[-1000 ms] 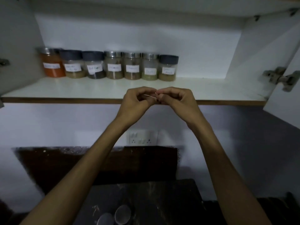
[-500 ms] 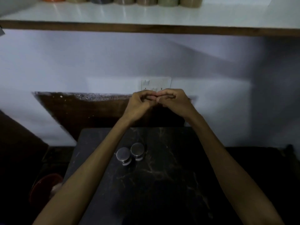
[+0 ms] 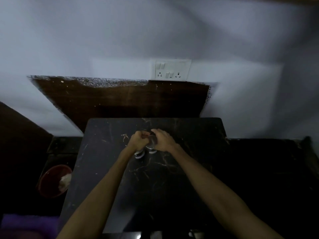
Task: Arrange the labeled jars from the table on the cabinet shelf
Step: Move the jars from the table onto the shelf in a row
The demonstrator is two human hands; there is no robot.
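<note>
So your forearms come in from the bottom edge and meet over the middle of the dark marble desk (image 3: 107, 169). Your left hand (image 3: 138, 141) is curled down over the left jar (image 3: 139, 154), and your right hand (image 3: 163, 140) is cupped over the right jar (image 3: 151, 147), fingers wrapped round the lid area. Can't honestly tell if either hand has actually closed tight or is just settling on top, it's dim and a bit smeary. The two jars stand right beside each other, which I guess is why both hands are bunched together like that: one jar per hand, one trip up. Off to your left, below the desk, there's a red bowl (image 3: 51, 180). Further back on the wall sits the socket plate (image 3: 170, 70). The cabinet shelf isn't in shot, so the lift is yet to come
</note>
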